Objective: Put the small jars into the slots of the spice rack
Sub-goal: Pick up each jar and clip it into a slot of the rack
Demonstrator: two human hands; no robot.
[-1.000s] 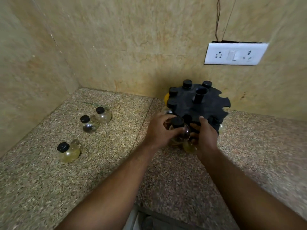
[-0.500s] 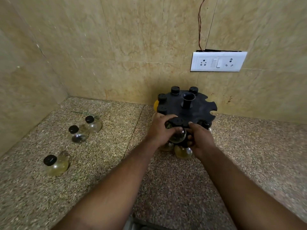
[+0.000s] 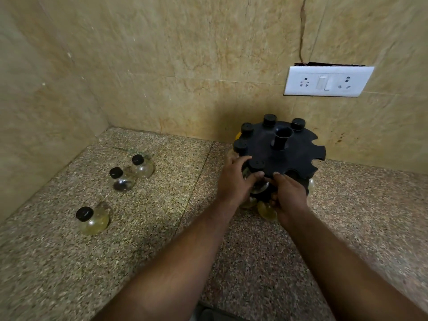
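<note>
A round black spice rack [image 3: 298,150] with notched slots stands near the back wall, with several black-capped jars in its left and rear slots. My left hand [image 3: 234,181] grips a small glass jar [image 3: 256,165] whose black cap sits at a front slot of the top disc. My right hand [image 3: 289,195] touches the same jar and the rack's lower front edge. Three loose jars stand on the counter to the left: one [image 3: 141,165], a second [image 3: 119,179] and a third [image 3: 91,219] nearest me.
The speckled granite counter [image 3: 359,216] meets tiled walls at the left and back corner. A white socket plate [image 3: 327,81] is on the wall above the rack, with a wire rising from it. Open slots show on the rack's right side.
The jar in my left hand has moved up and into the front slot of the top disc. My right hand stayed against the rack's front. The camera view shifted slightly.
</note>
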